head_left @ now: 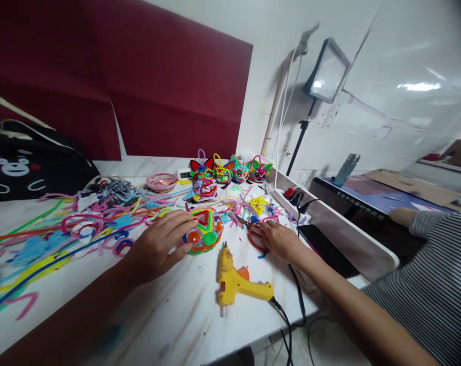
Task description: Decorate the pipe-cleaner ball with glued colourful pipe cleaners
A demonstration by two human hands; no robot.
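Observation:
My left hand (164,244) rests at the left side of a round, colourful pipe-cleaner face (203,231), its fingers apart and touching the edge. The face lies flat on the white table and shows orange and green round pieces and a red triangle. Farther right, my right hand (278,238) is closed on the orange handles of a pair of scissors (256,241), whose blades point up and left. Between the hands and nearer to me lies a yellow glue gun (234,282), its nozzle pointing away from me.
Loose pipe cleaners (68,234) cover the table's left side. Several finished animal heads (223,173) stand at the back beside a pink woven ring (161,182). A power strip (287,201) and black phone-like slab (325,249) lie right. Someone in a striped shirt (432,274) is at the far right.

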